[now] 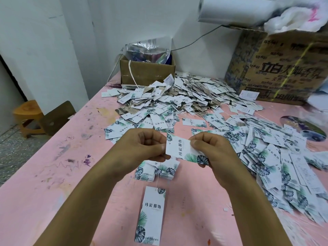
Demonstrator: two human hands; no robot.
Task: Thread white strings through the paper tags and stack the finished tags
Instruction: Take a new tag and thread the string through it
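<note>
**Tag threading: both hands pinching one tag above the small stack**

Clock positions are being read from the frame centre.

The pink table [53,174] is filling most of the view, its surface showing stains and pen marks; a large printed carton [284,68] is standing at 2 o'clock; a loose heap of tags [186,98] is spreading from 12 o'clock down the right side to 4 o'clock; a small brown box [145,73] is sitting at 11 o'clock, touching the heap's far edge, with a clear plastic bag [147,50] rising out of it.

The left hand [142,148] is hovering just left of centre, fingers curled, thumb and forefinger pinching the left edge of the held tag [179,148]; the right hand [213,150] is gripping the same tag's right portion, thumb pressing on the printed face, fingers curled beneath; the tag is being held tilted, clear of the table.

A small stack of tags [156,170] is lying just below the hands at 6 o'clock; a long single tag [152,215] is showing further down at 6 o'clock, print facing up; a thin white string [157,181] is running up from its top hole toward the stack; its upper end cannot be resolved.
</note>
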